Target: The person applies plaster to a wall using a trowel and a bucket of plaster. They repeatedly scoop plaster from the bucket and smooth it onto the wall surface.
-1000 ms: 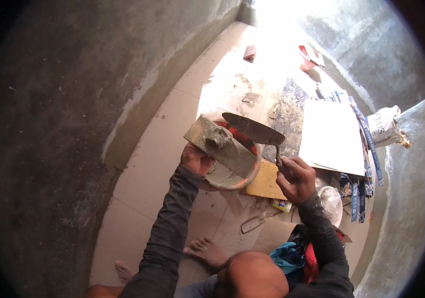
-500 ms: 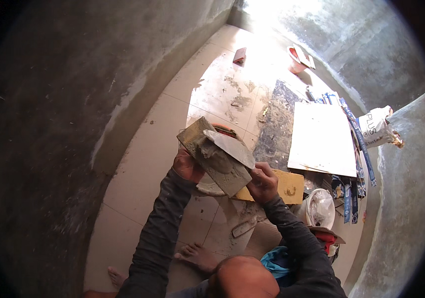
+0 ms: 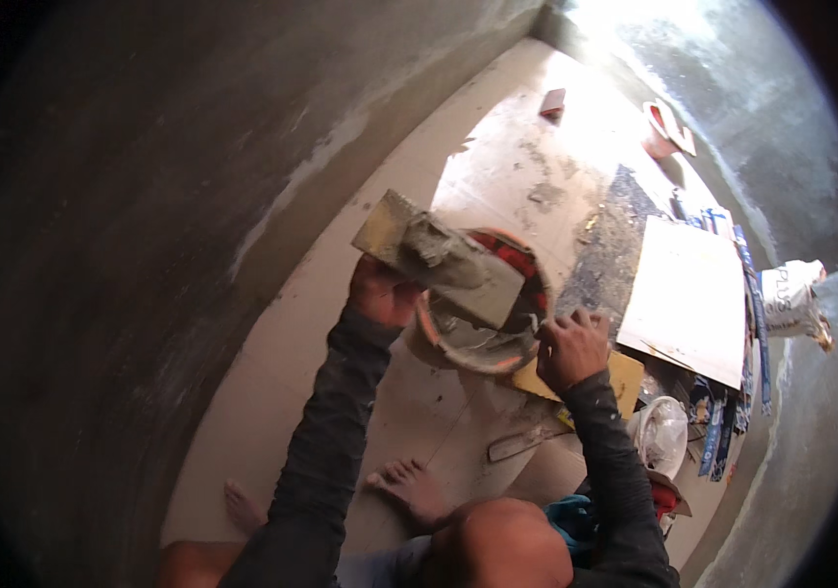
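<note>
A flat rectangular mortar board [image 3: 375,235] with wet grey mortar [image 3: 439,253] on its top is gripped from below by my left hand [image 3: 385,292]. It is held tilted above a round orange-rimmed bucket [image 3: 507,367], which has grey mortar smeared inside. At the bucket's right side is my right hand [image 3: 574,345], its fingers closed around the trowel seen earlier. The trowel blade is now mostly hidden or edge-on, and only a pale bit shows by the fingers.
Beyond the bucket lie a dark stained strip [image 3: 607,240] and a white board [image 3: 686,299]. A yellow block [image 3: 623,380] sits under my right wrist, near a long flat tool [image 3: 527,441]. A white bucket [image 3: 662,431] and a bag [image 3: 791,297] stand right. Grey walls [image 3: 145,196] close in the sides.
My right hand has moved off the mortar board to the right and down to the bucket, taking the trowel blade away. The view has shifted, and more of the bucket shows.
</note>
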The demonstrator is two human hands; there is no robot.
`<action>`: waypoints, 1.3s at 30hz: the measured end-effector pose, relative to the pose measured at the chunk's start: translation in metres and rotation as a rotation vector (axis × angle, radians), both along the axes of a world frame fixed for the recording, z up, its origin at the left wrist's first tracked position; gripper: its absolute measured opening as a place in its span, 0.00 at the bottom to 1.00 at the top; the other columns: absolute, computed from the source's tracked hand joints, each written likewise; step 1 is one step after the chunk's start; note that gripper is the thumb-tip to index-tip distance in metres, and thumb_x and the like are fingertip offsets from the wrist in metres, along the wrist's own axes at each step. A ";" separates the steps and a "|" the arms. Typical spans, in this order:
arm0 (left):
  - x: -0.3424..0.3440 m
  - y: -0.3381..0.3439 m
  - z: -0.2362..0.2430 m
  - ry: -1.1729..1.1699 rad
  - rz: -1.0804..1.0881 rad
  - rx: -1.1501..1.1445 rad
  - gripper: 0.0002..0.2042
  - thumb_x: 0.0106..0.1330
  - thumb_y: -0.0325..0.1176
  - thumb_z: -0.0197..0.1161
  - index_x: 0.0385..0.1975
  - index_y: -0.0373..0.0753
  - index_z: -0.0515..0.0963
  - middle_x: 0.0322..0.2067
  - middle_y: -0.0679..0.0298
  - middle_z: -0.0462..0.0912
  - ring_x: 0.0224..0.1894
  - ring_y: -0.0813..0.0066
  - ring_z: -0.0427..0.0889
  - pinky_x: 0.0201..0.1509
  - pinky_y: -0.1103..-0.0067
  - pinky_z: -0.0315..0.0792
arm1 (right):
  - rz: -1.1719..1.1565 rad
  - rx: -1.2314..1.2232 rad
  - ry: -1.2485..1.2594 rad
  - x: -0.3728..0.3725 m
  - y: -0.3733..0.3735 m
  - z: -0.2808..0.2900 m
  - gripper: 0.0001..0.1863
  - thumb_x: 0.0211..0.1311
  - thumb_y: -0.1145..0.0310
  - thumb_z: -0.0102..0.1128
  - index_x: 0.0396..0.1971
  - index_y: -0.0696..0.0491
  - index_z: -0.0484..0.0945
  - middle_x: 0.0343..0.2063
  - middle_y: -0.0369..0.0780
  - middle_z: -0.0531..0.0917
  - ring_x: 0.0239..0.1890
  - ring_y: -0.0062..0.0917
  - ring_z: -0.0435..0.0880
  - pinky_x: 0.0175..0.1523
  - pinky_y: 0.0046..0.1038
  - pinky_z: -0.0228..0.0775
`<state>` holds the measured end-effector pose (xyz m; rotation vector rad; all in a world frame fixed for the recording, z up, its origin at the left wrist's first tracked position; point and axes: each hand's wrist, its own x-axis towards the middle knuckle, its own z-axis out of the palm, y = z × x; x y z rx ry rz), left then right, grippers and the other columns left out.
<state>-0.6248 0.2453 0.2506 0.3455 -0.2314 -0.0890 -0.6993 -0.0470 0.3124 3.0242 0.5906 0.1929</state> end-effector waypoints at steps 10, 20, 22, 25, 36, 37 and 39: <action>-0.075 0.032 -0.009 0.230 0.343 -0.070 0.29 0.54 0.17 0.65 0.59 0.39 0.69 0.53 0.60 0.77 0.58 0.63 0.76 0.62 0.66 0.75 | -0.070 1.676 0.821 -0.006 0.157 -0.024 0.18 0.63 0.78 0.64 0.52 0.62 0.74 0.47 0.43 0.83 0.53 0.27 0.80 0.53 0.31 0.75; -0.163 0.133 -0.116 0.534 0.705 0.012 0.29 0.57 0.13 0.57 0.61 0.37 0.67 0.58 0.56 0.74 0.61 0.60 0.74 0.68 0.64 0.72 | -0.059 1.972 1.326 0.012 0.292 -0.165 0.14 0.63 0.82 0.57 0.48 0.63 0.75 0.47 0.44 0.82 0.50 0.30 0.82 0.58 0.34 0.75; -0.167 0.143 -0.141 0.695 0.809 0.063 0.27 0.58 0.12 0.55 0.60 0.36 0.68 0.58 0.56 0.74 0.62 0.59 0.73 0.67 0.63 0.73 | -0.065 1.898 1.412 0.026 0.308 -0.195 0.13 0.62 0.82 0.57 0.47 0.63 0.76 0.46 0.44 0.82 0.50 0.30 0.82 0.58 0.33 0.75; -0.164 0.159 -0.172 0.843 0.877 0.181 0.24 0.60 0.11 0.54 0.57 0.36 0.71 0.58 0.55 0.74 0.59 0.57 0.76 0.62 0.63 0.76 | -0.025 1.715 1.385 0.041 0.327 -0.232 0.13 0.62 0.83 0.57 0.46 0.64 0.76 0.44 0.44 0.83 0.46 0.31 0.84 0.54 0.35 0.79; -0.133 0.203 -0.189 1.107 0.844 0.320 0.11 0.62 0.13 0.59 0.44 0.23 0.71 0.39 0.54 0.78 0.44 0.58 0.83 0.51 0.69 0.84 | -0.126 1.086 1.135 0.090 0.397 -0.260 0.10 0.59 0.70 0.67 0.35 0.62 0.84 0.29 0.41 0.86 0.31 0.22 0.82 0.40 0.28 0.75; -0.132 0.205 -0.188 1.099 0.840 0.299 0.11 0.62 0.13 0.59 0.44 0.23 0.71 0.39 0.54 0.78 0.43 0.59 0.83 0.51 0.69 0.84 | -0.090 0.985 1.130 0.093 0.399 -0.259 0.08 0.61 0.72 0.65 0.35 0.63 0.83 0.30 0.40 0.85 0.32 0.22 0.82 0.40 0.27 0.76; -0.130 0.207 -0.187 1.094 0.837 0.279 0.11 0.62 0.13 0.59 0.44 0.22 0.71 0.41 0.53 0.78 0.42 0.60 0.82 0.52 0.70 0.84 | -0.063 0.974 1.136 0.095 0.404 -0.256 0.07 0.62 0.75 0.64 0.34 0.65 0.82 0.31 0.39 0.84 0.33 0.22 0.82 0.40 0.26 0.78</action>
